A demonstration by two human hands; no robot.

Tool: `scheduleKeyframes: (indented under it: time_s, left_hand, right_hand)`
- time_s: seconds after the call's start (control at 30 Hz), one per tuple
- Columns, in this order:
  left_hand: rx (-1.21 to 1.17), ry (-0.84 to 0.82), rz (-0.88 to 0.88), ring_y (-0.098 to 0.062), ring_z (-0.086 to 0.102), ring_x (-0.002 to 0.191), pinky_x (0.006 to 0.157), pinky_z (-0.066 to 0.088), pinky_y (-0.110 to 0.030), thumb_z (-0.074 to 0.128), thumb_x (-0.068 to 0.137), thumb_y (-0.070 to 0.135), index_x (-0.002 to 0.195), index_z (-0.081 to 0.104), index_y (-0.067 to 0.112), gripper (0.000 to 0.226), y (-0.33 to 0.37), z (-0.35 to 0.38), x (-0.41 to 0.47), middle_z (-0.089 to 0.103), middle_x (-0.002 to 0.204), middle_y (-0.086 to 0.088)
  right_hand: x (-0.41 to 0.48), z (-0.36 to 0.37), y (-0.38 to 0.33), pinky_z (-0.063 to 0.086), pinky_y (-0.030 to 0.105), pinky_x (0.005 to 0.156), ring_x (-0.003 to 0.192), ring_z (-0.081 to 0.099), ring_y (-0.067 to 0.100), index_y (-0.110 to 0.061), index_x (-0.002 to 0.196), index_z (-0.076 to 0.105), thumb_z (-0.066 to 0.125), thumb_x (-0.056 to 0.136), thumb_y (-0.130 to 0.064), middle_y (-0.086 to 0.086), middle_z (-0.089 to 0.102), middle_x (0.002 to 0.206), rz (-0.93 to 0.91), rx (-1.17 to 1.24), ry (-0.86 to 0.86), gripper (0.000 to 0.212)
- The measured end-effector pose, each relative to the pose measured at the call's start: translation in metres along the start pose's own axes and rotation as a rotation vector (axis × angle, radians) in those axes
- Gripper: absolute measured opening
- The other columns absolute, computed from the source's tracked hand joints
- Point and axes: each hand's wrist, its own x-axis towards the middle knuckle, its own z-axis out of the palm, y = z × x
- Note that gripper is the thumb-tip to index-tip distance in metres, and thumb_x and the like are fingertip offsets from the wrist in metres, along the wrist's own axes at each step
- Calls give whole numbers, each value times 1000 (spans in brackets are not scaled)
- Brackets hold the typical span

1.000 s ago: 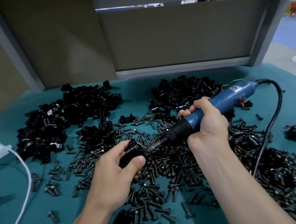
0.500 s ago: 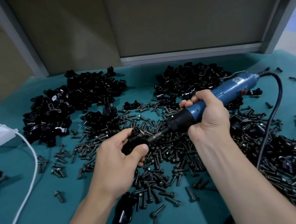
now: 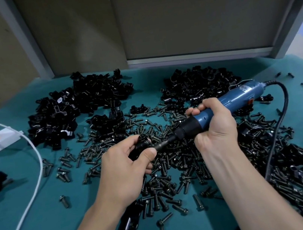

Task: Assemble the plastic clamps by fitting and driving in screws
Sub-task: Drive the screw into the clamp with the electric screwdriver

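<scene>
My left hand (image 3: 123,170) grips a black plastic clamp (image 3: 141,145) between thumb and fingers above the screw pile. My right hand (image 3: 213,123) is wrapped round a blue electric screwdriver (image 3: 238,98), whose dark bit (image 3: 162,144) points left and meets the clamp's side. The screw under the bit is hidden. Loose dark screws (image 3: 173,162) cover the green table (image 3: 25,222) beneath both hands.
Heaps of black clamp parts lie at the back left (image 3: 79,108) and back right (image 3: 197,84). The screwdriver's black cord (image 3: 278,129) runs down the right. A white cable (image 3: 35,161) curves on the left; a clamp with a long screw (image 3: 129,220) lies near my left forearm.
The view has tilted, so the table sits lower in frame. Both hands keep their grips, and the bit stays against the clamp.
</scene>
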Motion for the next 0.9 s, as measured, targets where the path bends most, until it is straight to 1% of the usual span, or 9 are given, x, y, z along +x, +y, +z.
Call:
scheduleKeyframes:
  time_s: [0.13,0.33,0.47,0.57,0.73,0.77,0.8,0.87,0.9]
  left_hand:
    - [10,12,4,-10,76,65,65,63,-27,77,92,23,132,67,6,45,1,2,-1,74,109,-13]
    - [2,31,10,-8,75,62,62,59,-17,78,91,21,144,59,13,57,4,2,-4,71,120,-10]
    - [-28,50,-6,-9,75,61,59,58,-16,80,90,21,145,58,13,60,2,1,-3,69,115,-4]
    - [-28,38,-15,-10,75,62,60,60,-19,79,90,23,144,59,13,59,3,2,-3,71,118,-10]
    - [-27,27,-48,-11,75,60,59,58,-16,80,90,23,146,57,13,62,4,-1,-4,71,119,-13]
    - [-26,9,-55,-11,75,60,58,58,-17,80,90,23,143,60,14,57,5,-1,-4,74,113,-12]
    - [-26,-3,-51,-13,75,59,57,60,-20,79,91,23,134,68,18,45,5,-2,-4,77,102,-9]
    - [-75,-41,-55,-18,74,56,56,63,-35,75,93,22,97,80,25,7,5,-3,-1,77,76,-4]
    - [-92,-58,-65,-21,73,56,58,64,-42,74,95,22,85,79,25,12,4,-3,1,75,70,-5]
  right_hand:
    - [0,0,0,54,32,57,46,46,16,-8,104,45,56,85,14,6,49,62,-2,-18,-16,31]
    - [-1,-2,3,55,32,57,46,48,16,-7,110,43,58,86,13,5,51,63,-3,-33,-18,35]
    - [-1,-1,5,56,33,58,46,47,16,-9,107,44,57,85,14,6,50,63,-2,-24,-13,34]
    - [0,-2,5,56,33,58,45,47,16,-9,103,45,57,85,14,5,50,62,-6,-22,-12,32]
    - [-1,-2,5,56,33,58,46,47,16,-10,101,47,57,86,15,5,50,62,-2,-14,-20,31]
    - [-2,-2,5,56,33,58,46,47,15,-10,101,47,56,86,15,5,50,62,-3,-10,-22,31]
    - [-2,-1,5,56,33,57,45,47,15,-10,101,47,56,86,15,5,50,62,-6,-7,-26,30]
    - [-3,0,4,55,32,56,45,46,15,-10,98,49,55,87,15,5,50,62,-9,-11,-47,28]
    - [-4,2,3,55,32,56,45,46,15,-10,95,50,54,87,15,5,50,62,-12,-17,-64,27]
